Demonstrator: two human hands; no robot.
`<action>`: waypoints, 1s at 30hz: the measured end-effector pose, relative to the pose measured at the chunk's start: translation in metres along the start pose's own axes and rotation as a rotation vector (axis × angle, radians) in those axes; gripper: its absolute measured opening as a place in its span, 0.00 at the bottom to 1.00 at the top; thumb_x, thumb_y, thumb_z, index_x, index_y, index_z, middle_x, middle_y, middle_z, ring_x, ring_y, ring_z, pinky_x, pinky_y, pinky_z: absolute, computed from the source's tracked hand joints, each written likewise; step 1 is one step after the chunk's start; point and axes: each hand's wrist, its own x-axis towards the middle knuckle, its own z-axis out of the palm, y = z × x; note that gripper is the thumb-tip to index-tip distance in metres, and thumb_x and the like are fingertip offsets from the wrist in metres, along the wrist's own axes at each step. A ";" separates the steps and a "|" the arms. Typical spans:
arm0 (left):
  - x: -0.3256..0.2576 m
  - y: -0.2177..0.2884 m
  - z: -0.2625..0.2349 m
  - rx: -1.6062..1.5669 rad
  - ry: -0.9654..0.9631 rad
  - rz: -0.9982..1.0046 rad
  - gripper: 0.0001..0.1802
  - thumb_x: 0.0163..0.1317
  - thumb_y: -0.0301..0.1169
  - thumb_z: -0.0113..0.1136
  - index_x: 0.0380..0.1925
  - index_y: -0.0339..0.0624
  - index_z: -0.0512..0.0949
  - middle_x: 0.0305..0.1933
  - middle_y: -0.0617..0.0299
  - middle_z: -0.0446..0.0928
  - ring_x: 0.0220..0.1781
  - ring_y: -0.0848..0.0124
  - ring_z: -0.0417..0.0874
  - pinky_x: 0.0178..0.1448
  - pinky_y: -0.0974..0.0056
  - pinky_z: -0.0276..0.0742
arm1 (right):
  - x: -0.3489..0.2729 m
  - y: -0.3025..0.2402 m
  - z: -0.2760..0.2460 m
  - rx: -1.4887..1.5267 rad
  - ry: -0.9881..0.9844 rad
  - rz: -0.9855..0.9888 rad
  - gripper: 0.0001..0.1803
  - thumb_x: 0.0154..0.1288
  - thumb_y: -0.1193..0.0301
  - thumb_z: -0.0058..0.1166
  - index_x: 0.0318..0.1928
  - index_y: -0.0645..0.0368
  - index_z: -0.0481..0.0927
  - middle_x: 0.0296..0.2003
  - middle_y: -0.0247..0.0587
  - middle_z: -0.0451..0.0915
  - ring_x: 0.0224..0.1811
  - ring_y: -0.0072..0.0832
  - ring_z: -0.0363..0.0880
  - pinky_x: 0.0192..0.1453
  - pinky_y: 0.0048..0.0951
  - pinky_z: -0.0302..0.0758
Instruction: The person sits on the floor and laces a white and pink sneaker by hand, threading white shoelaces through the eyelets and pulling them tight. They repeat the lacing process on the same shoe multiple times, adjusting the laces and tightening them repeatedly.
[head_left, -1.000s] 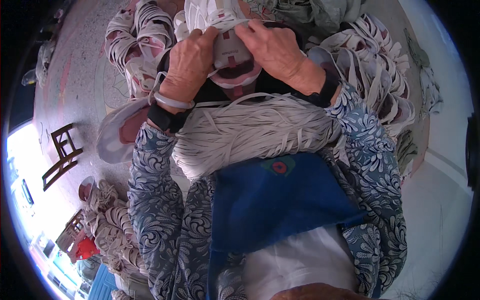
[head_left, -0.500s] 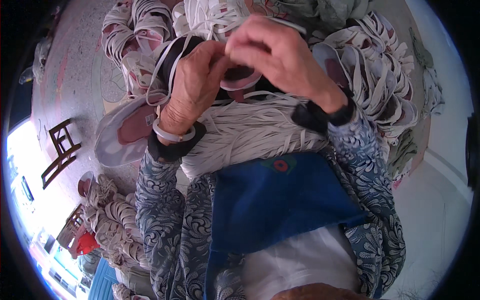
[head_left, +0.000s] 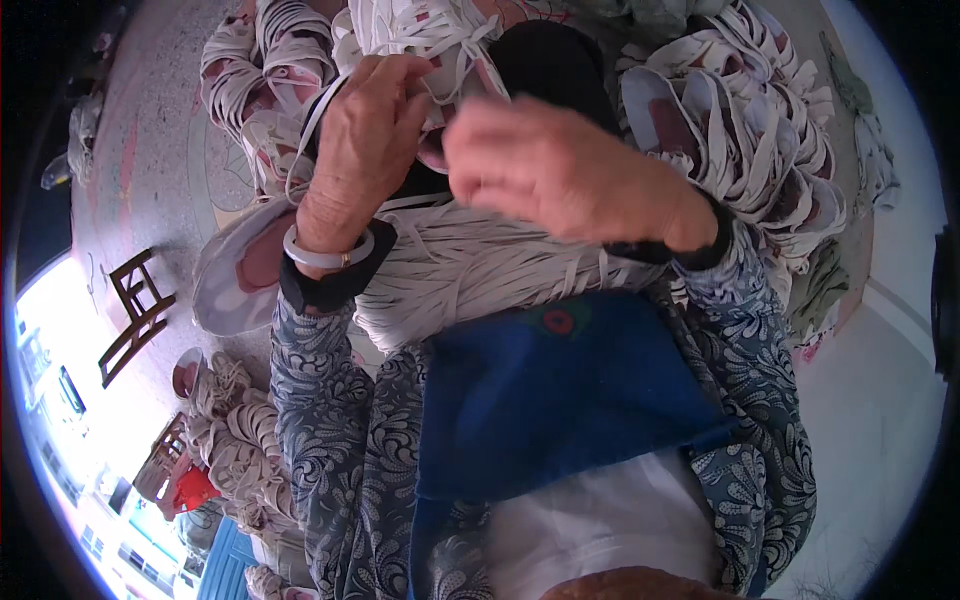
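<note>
My left hand (head_left: 362, 150) has its fingers curled at the left side of a shoe (head_left: 432, 150) with a pinkish inside. What the fingertips grip is hidden. A pale lace loops down beside that hand. My right hand (head_left: 560, 175), blurred by motion, is right of the shoe with its fingers bent; whether it holds anything does not show. Below both hands, a thick bundle of off-white laces (head_left: 480, 270) lies across my lap, above a blue cloth (head_left: 560, 400).
Pale shoes are heaped at the upper left (head_left: 290, 60), and a row of shoes (head_left: 720, 130) stands at the right. A large light sole (head_left: 235, 270) lies left of my wrist. Further left are a wooden chair (head_left: 138, 310) and another shoe pile (head_left: 240, 430).
My hands have moved apart from their meeting point above the shoe. The right hand has come down toward me, baring dark cloth behind it; the left has shifted slightly left and up.
</note>
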 end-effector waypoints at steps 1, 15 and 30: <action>-0.003 -0.001 -0.001 0.083 0.015 0.058 0.10 0.55 0.24 0.58 0.39 0.37 0.77 0.37 0.49 0.78 0.36 0.54 0.82 0.38 0.59 0.77 | -0.001 0.005 -0.002 0.293 0.076 0.143 0.05 0.66 0.71 0.50 0.37 0.60 0.76 0.28 0.37 0.75 0.28 0.28 0.78 0.33 0.28 0.76; -0.004 0.002 0.020 0.419 0.005 0.339 0.09 0.49 0.27 0.61 0.32 0.43 0.77 0.42 0.59 0.74 0.38 0.61 0.79 0.40 0.60 0.77 | -0.007 -0.032 -0.098 0.899 -0.066 0.460 0.09 0.65 0.71 0.50 0.34 0.66 0.74 0.21 0.39 0.76 0.20 0.19 0.74 0.23 0.20 0.68; 0.001 0.010 -0.002 0.058 -0.196 -0.129 0.05 0.61 0.27 0.55 0.35 0.37 0.72 0.31 0.48 0.75 0.35 0.51 0.80 0.35 0.56 0.75 | 0.003 0.049 0.015 -0.369 0.044 0.462 0.08 0.59 0.72 0.55 0.40 0.56 0.80 0.32 0.38 0.73 0.32 0.37 0.79 0.33 0.35 0.76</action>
